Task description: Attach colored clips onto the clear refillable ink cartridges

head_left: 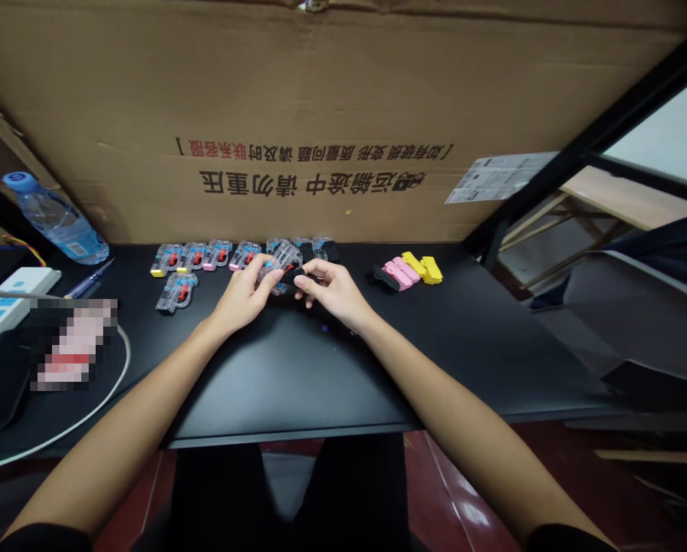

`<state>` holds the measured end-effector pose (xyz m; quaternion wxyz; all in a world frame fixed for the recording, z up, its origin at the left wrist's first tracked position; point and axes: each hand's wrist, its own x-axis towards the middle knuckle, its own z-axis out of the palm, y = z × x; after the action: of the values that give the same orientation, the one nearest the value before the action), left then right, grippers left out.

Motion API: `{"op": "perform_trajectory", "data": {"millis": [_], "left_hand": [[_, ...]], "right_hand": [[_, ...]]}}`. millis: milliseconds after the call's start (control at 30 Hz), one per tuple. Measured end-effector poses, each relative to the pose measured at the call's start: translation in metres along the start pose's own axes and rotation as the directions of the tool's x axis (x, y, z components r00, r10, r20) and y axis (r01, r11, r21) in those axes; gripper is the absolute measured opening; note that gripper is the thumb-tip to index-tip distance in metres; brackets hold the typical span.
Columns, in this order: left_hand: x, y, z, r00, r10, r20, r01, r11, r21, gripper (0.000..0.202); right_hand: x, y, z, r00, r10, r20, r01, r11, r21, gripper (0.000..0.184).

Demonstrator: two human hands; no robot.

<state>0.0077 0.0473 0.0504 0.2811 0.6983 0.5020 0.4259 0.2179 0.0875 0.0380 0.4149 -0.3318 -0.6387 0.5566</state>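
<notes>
Nearest, the person's dark-clothed legs (360, 491) show below the front edge of the black table (297, 391). A white cable (122, 383) loops over the table's left side, around a pixelated patch. A tiny blue disc (324, 328) lies just in front of the hands.

Beyond it, the left hand (244, 295) has its thumb and fingers closed around a clear toy pistol (284, 257) with a red trigger, held tilted above the table's middle. The right hand (336, 293) pinches a small black part (298, 274) between thumb and fingertips, right against the pistol's end; whether the two are joined is too small to tell.

Left of the hands, one more clear pistol (176, 293) lies in front of a row of similar pistols (194, 257) with yellow and pink ends, which continues behind the hands. To the right sit black, pink and yellow plastic pieces (404, 273), side by side.

Farther left are a white power strip (30, 280), a pen-like screwdriver (87, 282) and a water bottle (59, 218) leaning over. Behind everything stands a cardboard sheet (332, 100) with upside-down printing.
</notes>
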Motion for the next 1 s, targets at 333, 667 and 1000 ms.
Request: {"op": "perform_trajectory", "data": {"millis": [333,667,1000], "left_hand": [[-0.002,0.002,0.000,1.000,-0.022,0.006,0.022,0.999,-0.050,0.038],[0.000,0.000,-0.003,1.000,0.008,-0.001,-0.008,1.000,0.027,0.033],[-0.002,0.006,0.002,0.998,0.046,-0.052,-0.044,0.999,0.028,0.037]], "right_hand": [[-0.002,-0.008,-0.001,0.996,-0.005,0.087,0.013,0.996,-0.093,0.043],[-0.004,-0.008,0.002,0.999,-0.021,0.041,0.024,0.996,-0.086,0.047],[-0.015,-0.002,0.016,0.952,-0.295,-0.086,0.237,0.883,-0.405,0.042]]}}
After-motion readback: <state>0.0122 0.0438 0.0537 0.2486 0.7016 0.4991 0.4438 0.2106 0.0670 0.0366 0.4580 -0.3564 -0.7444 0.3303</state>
